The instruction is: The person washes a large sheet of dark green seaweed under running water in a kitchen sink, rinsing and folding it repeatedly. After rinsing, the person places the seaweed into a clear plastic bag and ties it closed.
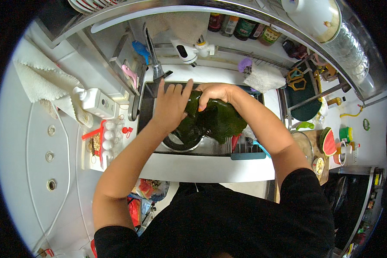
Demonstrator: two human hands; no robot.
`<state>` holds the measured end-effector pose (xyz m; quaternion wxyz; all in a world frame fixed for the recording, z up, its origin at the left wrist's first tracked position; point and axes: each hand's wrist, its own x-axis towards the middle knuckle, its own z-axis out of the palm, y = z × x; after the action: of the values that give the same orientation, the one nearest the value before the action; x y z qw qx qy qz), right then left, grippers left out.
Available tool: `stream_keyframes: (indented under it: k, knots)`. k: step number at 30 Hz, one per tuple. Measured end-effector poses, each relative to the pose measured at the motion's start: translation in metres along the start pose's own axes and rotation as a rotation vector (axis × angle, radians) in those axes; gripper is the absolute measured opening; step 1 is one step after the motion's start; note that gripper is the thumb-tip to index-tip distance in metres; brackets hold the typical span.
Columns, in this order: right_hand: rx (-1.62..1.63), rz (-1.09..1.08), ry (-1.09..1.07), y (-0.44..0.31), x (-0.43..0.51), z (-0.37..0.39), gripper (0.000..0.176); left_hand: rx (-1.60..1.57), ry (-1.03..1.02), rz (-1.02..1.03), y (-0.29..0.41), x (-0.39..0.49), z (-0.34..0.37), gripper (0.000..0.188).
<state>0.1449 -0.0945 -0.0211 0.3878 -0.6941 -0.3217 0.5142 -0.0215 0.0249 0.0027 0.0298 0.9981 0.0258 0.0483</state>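
Observation:
A large, wet, dark green sheet of what looks like kelp (227, 121) hangs over the sink (213, 146). My right hand (214, 93) grips its upper edge, thumb pressed on the near side. My left hand (174, 104) lies against the left part of the sheet, its fingers spread and pointing towards the tap; its thumb is partly hidden, so whether it pinches the sheet does not show. Below the sheet, in the left part of the sink, is a round metal bowl (180, 150), mostly covered. Behind my left hand stands the metal faucet (157, 66).
Left of the sink are eggs (108, 135) in a clear tray and a white pump bottle (98, 103). A drying rack (245, 145) sits in the sink's right part. Further right, a watermelon piece (329, 143) rests on a wooden board (311, 137). A metal shelf (225, 9) spans overhead.

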Motion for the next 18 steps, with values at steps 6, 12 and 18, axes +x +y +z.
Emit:
stream_keyframes:
  k: [6, 12, 18]
  knots:
    - [0.581, 0.179, -0.221, 0.009, 0.004, 0.001, 0.036, 0.050, 0.359, 0.122, 0.002, -0.006, 0.017, 0.101]
    - [0.095, 0.095, -0.275, -0.021, 0.003, -0.011, 0.065, -0.019, 0.350, 0.150, -0.015, 0.018, 0.019, 0.032]
    - [-1.143, -0.480, 0.382, -0.040, -0.033, 0.012, 0.104, -0.327, 0.074, -0.059, -0.022, 0.035, 0.016, 0.040]
